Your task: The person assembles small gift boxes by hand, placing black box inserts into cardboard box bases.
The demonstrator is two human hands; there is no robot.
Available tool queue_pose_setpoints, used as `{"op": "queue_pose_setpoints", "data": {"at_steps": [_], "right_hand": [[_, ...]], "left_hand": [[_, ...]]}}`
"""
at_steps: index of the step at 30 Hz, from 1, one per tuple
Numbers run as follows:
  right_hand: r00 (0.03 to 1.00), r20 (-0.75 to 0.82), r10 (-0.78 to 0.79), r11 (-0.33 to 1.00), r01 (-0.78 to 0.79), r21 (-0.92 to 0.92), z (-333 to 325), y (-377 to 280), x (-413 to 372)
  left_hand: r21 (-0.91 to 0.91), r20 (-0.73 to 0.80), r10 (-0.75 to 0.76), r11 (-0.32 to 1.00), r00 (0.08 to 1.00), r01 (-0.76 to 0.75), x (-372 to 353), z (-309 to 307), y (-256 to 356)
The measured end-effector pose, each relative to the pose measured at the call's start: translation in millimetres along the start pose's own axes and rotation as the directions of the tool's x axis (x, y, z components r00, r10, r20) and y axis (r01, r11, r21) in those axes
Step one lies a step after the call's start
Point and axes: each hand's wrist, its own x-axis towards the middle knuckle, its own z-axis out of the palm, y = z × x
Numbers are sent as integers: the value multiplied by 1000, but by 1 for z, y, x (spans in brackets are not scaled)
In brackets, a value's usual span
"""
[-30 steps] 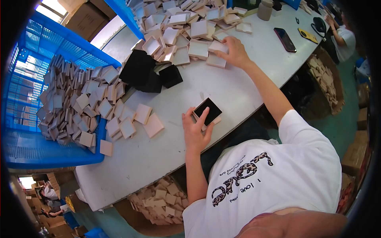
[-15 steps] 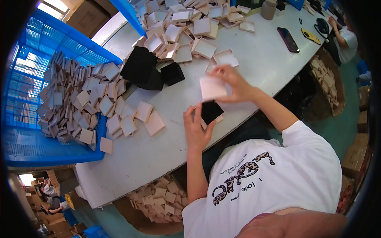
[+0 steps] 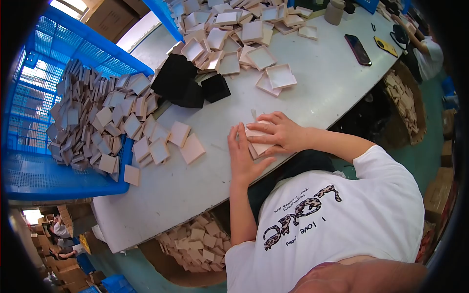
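Observation:
A small pale pink box (image 3: 260, 138) lies near the table's front edge between both hands. My left hand (image 3: 243, 158) rests against its left side, with fingers along the edge and the thumb apart. Over the top of the box lies my right hand (image 3: 281, 133), its fingers pressing on the lid. No black insert shows there now. Beyond the hands, an open shallow tray (image 3: 281, 76) rests partly on another pink piece. Stacked black inserts (image 3: 177, 82) stand farther left, beside a smaller black block (image 3: 215, 88).
A blue crate (image 3: 73, 188) full of small box parts tips toward the white table (image 3: 161, 210). More parts (image 3: 229, 34) are heaped at the back. A phone (image 3: 357, 50) lies right. Cartons of pieces (image 3: 195, 244) stand below; another person (image 3: 425, 51) sits far right.
My right hand has come down with the pink lid onto the box, covering the black insert. My left hand stays at the box's side.

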Motion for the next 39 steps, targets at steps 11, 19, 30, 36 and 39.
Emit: {"op": "queue_pose_setpoints", "data": {"at_steps": [11,19,30,36,39], "right_hand": [[927,-357,112,993,-114,15,6,84,136],[943,-48,329,930,-314,190,22,122,174],[985,-79,155,988,-154,21,29,139,176],[981,-22,194,980,-193,57,21,130,179],[978,12,207,978,-208,28,20,127,182]], "left_hand": [[579,-475,-442,494,761,649,30,-72,-87],[116,-155,-473,863,868,491,1,-101,-37],[-134,74,100,987,992,-90,17,-1,14],[-89,51,94,992,994,-90,4,6,-2],[-83,9,70,994,997,-69,0,6,-3]]}}
